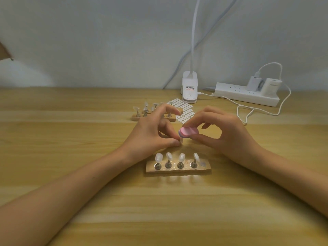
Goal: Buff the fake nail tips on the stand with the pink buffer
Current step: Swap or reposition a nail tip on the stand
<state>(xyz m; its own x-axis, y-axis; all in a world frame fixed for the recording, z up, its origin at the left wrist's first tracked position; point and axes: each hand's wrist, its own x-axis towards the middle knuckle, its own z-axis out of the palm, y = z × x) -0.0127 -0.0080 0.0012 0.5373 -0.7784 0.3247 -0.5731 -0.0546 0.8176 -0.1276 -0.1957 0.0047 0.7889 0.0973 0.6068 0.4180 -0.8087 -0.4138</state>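
Note:
A wooden stand lies on the table in front of me, with several clear fake nail tips upright on metal pegs; its rightmost spot shows only a bare disc. Behind the stand, my left hand pinches one loose nail tip between thumb and forefinger. My right hand grips the pink buffer between thumb and fingers. The buffer's end sits right on top of the pinched tip.
A second wooden stand with more tips stands further back, partly behind my left hand. Beside it lies a sheet of white adhesive tabs. A white lamp clamp, a power strip and a trailing cable occupy the back right.

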